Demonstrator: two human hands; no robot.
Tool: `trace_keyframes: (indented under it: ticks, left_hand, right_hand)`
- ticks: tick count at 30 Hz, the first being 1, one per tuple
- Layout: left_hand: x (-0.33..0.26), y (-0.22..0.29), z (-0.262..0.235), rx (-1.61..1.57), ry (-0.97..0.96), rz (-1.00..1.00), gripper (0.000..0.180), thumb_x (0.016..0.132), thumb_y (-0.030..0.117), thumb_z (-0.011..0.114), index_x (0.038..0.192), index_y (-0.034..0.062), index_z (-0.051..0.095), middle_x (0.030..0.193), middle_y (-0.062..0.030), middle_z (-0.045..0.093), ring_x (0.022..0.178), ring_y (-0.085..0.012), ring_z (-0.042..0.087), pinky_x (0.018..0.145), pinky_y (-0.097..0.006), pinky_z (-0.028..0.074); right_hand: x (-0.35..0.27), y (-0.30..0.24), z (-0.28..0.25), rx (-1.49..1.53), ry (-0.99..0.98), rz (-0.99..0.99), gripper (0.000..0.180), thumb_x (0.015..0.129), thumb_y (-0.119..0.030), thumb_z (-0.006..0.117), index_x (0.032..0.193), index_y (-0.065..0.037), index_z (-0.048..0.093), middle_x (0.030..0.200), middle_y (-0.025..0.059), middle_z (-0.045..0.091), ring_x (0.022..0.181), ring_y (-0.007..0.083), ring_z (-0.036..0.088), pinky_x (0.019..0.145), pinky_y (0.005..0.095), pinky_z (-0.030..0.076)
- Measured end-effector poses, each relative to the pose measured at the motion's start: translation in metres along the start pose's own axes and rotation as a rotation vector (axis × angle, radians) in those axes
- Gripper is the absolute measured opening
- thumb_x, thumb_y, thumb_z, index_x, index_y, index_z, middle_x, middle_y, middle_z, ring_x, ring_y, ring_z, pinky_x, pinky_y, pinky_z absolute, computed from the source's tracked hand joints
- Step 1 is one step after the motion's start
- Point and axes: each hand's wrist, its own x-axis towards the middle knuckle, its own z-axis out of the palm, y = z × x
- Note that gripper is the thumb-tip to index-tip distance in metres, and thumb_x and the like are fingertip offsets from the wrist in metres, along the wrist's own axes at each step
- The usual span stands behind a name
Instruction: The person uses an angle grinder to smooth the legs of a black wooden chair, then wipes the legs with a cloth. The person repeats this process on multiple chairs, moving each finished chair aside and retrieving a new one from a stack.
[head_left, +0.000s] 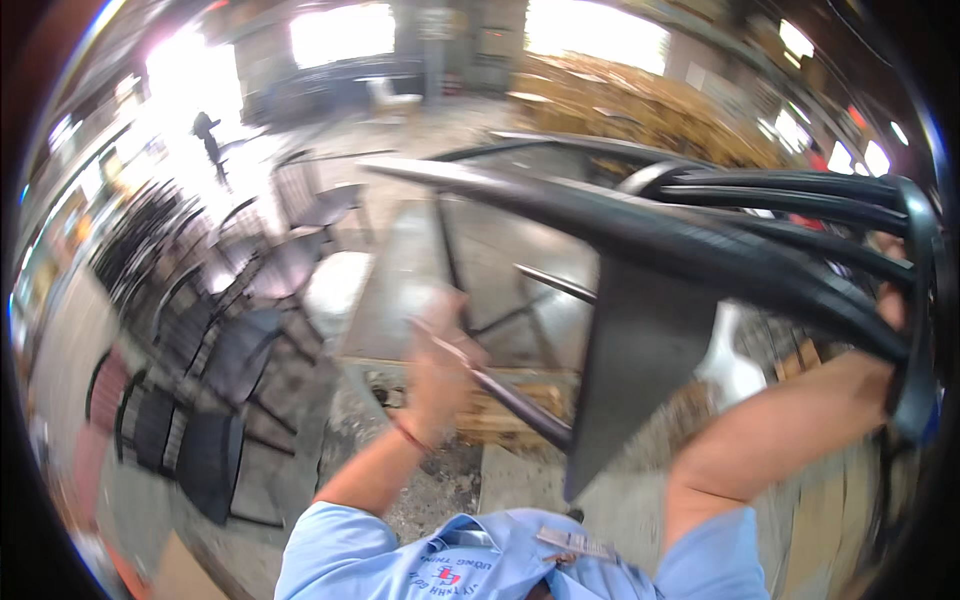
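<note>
We've got a black metal chair (640, 260) up off the floor, tipped on its side in front of the chest. Our left hand (440, 365) is wrapped around a thin leg rod (500, 390), fingers closed on it, though motion blur softens the grip. Our right hand (890, 300) is curled over the curved back rail (915, 300) at the far right, fingers hooked around it. The chair's long axis runs roughly left to right, legs pointing away to the upper left, the back toward our right. To carry it well, we'd judge both grips should stay firm and the frame level, so the legs clear the metal table (500, 270) beyond it. Stacked dark chairs (190, 350) stand off to our left, well apart.
</note>
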Motion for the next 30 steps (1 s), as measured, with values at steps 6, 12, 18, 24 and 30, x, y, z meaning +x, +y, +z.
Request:
trace_keyframes:
  ticks: [6,12,18,24,30]
  left_hand:
    - [0.153,-0.118,0.028,-0.866,0.474,-0.803,0.061,0.098,0.047,0.050,0.130,-0.0049,0.049,0.136,-0.0236,0.052,0.123,-0.0361,0.055,0.107,-0.045,0.043]
    - [0.165,-0.054,0.165,-1.188,0.476,-0.595,0.047,0.098,0.037,0.048,0.103,-0.0083,0.059,0.109,-0.0218,0.065,0.118,-0.0376,0.059,0.104,-0.055,0.046]
    - [0.208,0.090,0.260,-1.505,-0.060,-0.155,0.029,0.100,0.020,0.051,0.107,-0.0079,0.056,0.088,-0.0197,0.064,0.120,-0.0403,0.057,0.114,-0.064,0.032]
    - [0.259,0.282,0.405,-1.876,-0.586,-0.154,0.021,0.099,0.011,0.053,0.112,-0.0020,0.042,0.084,-0.0050,0.041,0.076,-0.0184,0.050,0.089,-0.040,0.044]
    - [0.270,0.365,0.635,-1.962,-1.081,-0.165,0.016,0.098,0.005,0.054,0.106,-0.0027,0.043,0.083,-0.0047,0.042,0.068,-0.0139,0.048,0.080,-0.034,0.041]
  right_hand:
    - [-0.070,-0.069,-0.155,0.252,0.207,0.140,0.096,0.091,-0.057,0.049,0.153,0.007,0.013,0.162,0.0262,0.001,0.142,0.0582,-0.012,0.115,0.0689,-0.011]
    - [-0.085,-0.123,-0.343,0.301,0.292,0.172,0.092,0.093,-0.063,0.045,0.154,0.001,0.019,0.159,0.0262,0.021,0.145,0.0559,0.006,0.115,0.0693,0.000]
    - [-0.140,-0.206,-0.504,-0.496,0.523,0.391,0.088,0.092,-0.063,0.049,0.153,-0.003,0.027,0.135,0.0208,0.054,0.105,0.0336,0.059,0.088,0.0435,0.050]
    - [-0.261,-0.226,-0.608,-0.698,1.340,0.874,0.030,0.088,-0.034,0.070,0.096,-0.006,0.062,0.081,0.0056,0.064,0.066,0.0175,0.060,0.059,0.0339,0.051]
    - [-0.319,-0.160,-0.675,-0.648,1.670,0.643,0.034,0.089,-0.046,0.062,0.085,-0.012,0.061,0.064,0.0022,0.055,0.049,0.0157,0.051,0.043,0.0307,0.038]
